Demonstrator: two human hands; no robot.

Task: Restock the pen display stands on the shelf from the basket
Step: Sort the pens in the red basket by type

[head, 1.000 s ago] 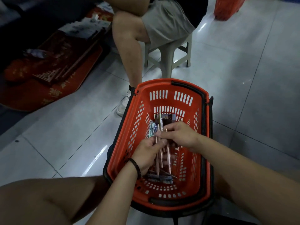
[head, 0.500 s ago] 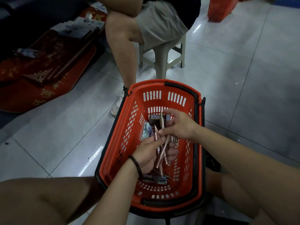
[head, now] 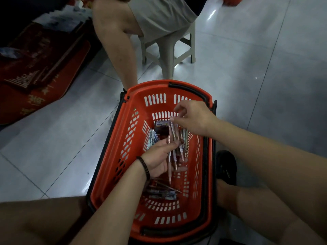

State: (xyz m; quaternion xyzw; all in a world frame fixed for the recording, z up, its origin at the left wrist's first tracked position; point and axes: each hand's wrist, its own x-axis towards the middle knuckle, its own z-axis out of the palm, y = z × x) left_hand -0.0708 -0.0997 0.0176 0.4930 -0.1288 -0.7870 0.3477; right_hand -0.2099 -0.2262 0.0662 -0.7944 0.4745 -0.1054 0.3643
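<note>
As left hand (head: 157, 157) fingers (head: 183, 168) loosely hold a fanned pen bunch (head: 175, 161) over the basket (head: 109, 167) and right hand (head: 194, 119) pinches one pen's end, pens could slip out.

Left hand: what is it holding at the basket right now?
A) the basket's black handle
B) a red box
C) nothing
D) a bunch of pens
D: the left hand has its fingers curled round a bunch of pens inside the orange basket, while the right hand pinches the top end of one of them.
</note>
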